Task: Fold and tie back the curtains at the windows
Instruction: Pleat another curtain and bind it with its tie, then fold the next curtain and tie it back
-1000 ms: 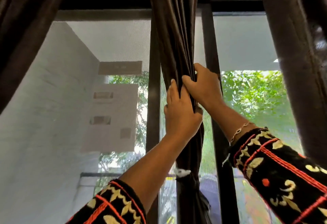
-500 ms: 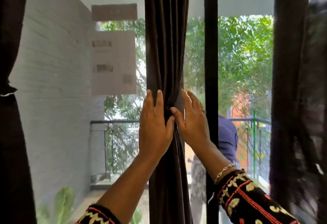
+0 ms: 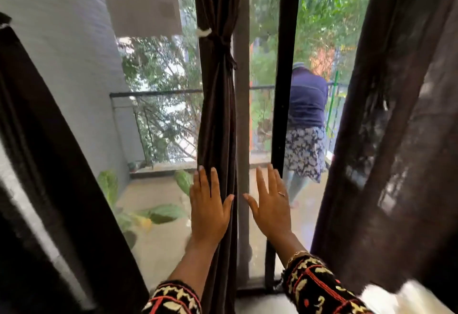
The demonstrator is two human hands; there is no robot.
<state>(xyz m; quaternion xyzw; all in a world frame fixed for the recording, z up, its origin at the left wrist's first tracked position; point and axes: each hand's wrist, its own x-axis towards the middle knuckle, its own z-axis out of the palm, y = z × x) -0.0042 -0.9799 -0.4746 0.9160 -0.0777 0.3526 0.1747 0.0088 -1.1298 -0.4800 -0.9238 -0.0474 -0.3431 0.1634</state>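
Note:
A dark brown middle curtain (image 3: 218, 115) hangs gathered in a narrow bundle before the window, bound by a tie (image 3: 219, 41) high up. My left hand (image 3: 209, 210) lies flat on the lower part of this bundle with straight fingers. My right hand (image 3: 271, 204) is spread open just to the right of the curtain, apart from the fabric, in front of the glass and the dark window frame (image 3: 285, 78). It wears a ring. Neither hand holds anything.
Another dark curtain (image 3: 49, 177) hangs at the left and a sheer dark one (image 3: 396, 127) at the right. Beyond the glass is a balcony with a railing (image 3: 156, 93), potted plants (image 3: 138, 214) and a person in a blue top (image 3: 307, 115).
Both hands have slid down the curtain bundle from above the tie to well below it. They let go of the folds and opened flat. The view tilted downward.

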